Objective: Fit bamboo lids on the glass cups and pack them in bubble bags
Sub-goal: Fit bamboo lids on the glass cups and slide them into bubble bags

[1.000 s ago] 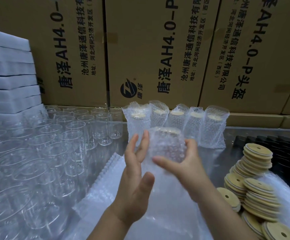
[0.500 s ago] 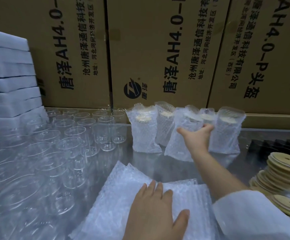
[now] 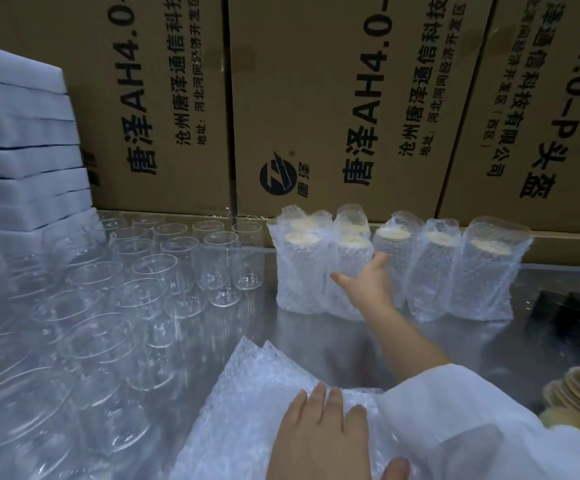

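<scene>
Brown cartons (image 3: 333, 98) are bearing black print across the top; clear bubble bags (image 3: 482, 282) (dimpled all over) are veiling pale tan lids (image 3: 489, 247).

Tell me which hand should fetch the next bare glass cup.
Left, probably. The left hand lies flat on the bubble bags, beside the bare glass cups; the right hand is stretched out, gripping a wrapped cup in the back row.
</scene>
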